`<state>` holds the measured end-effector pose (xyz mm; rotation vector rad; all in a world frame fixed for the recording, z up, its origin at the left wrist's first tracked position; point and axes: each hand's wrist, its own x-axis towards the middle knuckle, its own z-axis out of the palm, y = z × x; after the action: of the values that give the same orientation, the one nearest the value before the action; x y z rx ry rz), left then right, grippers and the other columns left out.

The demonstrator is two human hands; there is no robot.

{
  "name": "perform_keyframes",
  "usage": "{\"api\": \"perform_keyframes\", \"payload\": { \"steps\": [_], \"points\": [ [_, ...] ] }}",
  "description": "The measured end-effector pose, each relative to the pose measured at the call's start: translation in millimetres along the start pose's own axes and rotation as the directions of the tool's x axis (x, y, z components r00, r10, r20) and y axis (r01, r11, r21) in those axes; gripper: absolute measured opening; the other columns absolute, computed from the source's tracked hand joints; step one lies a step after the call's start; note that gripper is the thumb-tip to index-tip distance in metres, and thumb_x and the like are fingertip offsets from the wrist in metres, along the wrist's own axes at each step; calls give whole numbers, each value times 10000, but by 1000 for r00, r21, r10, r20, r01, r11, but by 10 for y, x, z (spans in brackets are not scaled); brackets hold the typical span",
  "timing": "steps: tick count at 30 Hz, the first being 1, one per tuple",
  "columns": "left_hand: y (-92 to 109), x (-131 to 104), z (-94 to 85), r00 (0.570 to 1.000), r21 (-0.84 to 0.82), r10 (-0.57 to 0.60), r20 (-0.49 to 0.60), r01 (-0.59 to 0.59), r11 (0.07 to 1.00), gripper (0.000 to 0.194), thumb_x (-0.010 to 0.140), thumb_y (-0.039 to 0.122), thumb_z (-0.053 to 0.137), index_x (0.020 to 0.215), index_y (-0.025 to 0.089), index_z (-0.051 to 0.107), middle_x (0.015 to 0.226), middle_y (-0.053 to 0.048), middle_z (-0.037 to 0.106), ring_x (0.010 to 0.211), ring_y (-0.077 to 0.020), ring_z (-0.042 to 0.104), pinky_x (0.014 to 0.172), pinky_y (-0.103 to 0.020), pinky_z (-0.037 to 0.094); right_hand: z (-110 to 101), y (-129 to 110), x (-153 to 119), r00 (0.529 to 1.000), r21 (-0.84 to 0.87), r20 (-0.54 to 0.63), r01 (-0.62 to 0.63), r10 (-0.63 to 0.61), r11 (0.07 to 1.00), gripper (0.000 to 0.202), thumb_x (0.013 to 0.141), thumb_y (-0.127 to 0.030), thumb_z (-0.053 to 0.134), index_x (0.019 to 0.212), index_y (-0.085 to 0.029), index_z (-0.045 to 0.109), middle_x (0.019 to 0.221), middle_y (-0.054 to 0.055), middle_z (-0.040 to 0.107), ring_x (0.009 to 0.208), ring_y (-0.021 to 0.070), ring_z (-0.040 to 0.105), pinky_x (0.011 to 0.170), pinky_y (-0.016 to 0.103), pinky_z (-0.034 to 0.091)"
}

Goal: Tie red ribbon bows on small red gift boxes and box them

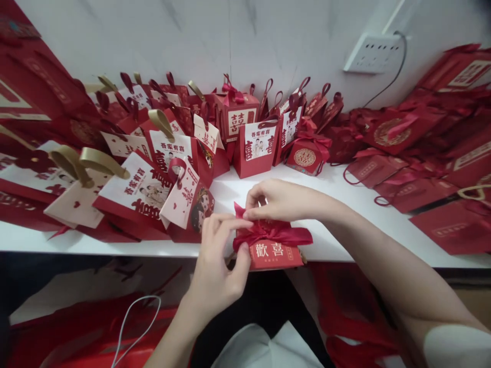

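The left hand [218, 260] is pinched shut on the ribbon [274, 231] of a small red box [273, 254], thumb against the box's left edge and fingertips on the bow's left loop. The right hand [278, 200] comes in from the other side, its fingers closed on the top of the same bow, just above the left hand's fingertips. The box sits at the near edge of the white desk [345, 214], right between the two hands; its front carries two pale characters, while its top is hidden under the ribbon and its back under the right hand.

Just left of the left hand leans a gift bag [190, 202] with a red loop handle, its lower corner cut off by the knuckles. Beyond the right hand stand a bag with a picture label [256, 148] and a small box with a round emblem [307, 156]. Further out, bags crowd the wall in overlapping rows, too tangled to count. Right of the right hand lies a heap of flat red bags [414, 168], likewise uncountable. One wall socket [374, 52] shows above, with one cable. Below the desk edge a white cord [134, 317] loops over dim red shapes that are hard to make out.
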<state>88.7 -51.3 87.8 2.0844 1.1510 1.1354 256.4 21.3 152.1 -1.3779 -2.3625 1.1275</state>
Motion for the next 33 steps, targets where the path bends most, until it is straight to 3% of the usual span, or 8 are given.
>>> {"api": "perform_keyframes", "payload": {
  "steps": [3,12,17,19,22,25,29,33],
  "points": [
    [23,30,-8,994,106,91,57,-97,990,355,789,44,439,1049,230,591,1060,-62,503,1024,-215,448,941,-408,357,-35,77,23,999,123,32,-29,25,992,171,801,-236,586,653,-159,620,543,-29,571,500,94,491,496,215,352],
    [11,49,-3,986,146,131,102,-145,979,388,791,47,411,1063,226,622,1045,-59,537,997,-220,432,920,-403,343,70,184,126,983,149,-171,-44,70,988,159,824,-276,559,765,-142,621,734,32,648,643,132,560,585,235,399],
    [8,60,-11,984,163,154,88,-166,973,376,772,46,442,1051,228,615,1057,-52,555,1014,-220,452,921,-393,320,-39,282,-288,880,118,-465,-42,93,992,336,836,-480,541,958,-172,597,929,54,639,811,172,567,686,270,411],
    [2,67,-10,982,153,168,92,-180,972,369,767,39,444,1035,226,614,1066,-49,560,1028,-218,456,920,-390,313,-22,379,-496,885,90,-440,-124,151,988,365,852,-521,492,866,-174,607,848,37,621,772,169,544,692,280,396],
    [-4,74,-9,978,136,184,101,-197,971,370,770,34,429,1030,225,611,1067,-49,565,1034,-217,466,917,-391,305,72,530,-680,961,186,-191,-167,203,968,411,823,-555,499,712,-167,576,685,8,555,650,147,485,626,273,367],
    [0,76,-13,976,133,192,101,-204,970,364,776,39,421,1026,218,616,1063,-51,569,1031,-217,478,908,-389,307,123,621,-710,987,340,-30,-137,156,930,403,771,-551,558,648,-168,533,626,-18,501,595,121,434,582,254,339],
    [1,81,-28,974,127,188,123,-203,971,365,793,47,407,1032,221,620,1056,-47,569,1028,-214,474,896,-384,307,-6,616,-608,979,354,-103,-128,175,926,337,721,-489,634,683,-162,563,642,-12,528,607,120,457,569,245,340],
    [-24,118,-37,949,138,239,205,-270,953,447,774,32,383,1112,228,602,1145,-47,558,1089,-224,443,938,-407,277,-160,546,-307,964,334,-234,-43,127,942,252,730,-407,638,729,-156,614,646,2,576,606,126,506,574,250,373]
  ]
}}
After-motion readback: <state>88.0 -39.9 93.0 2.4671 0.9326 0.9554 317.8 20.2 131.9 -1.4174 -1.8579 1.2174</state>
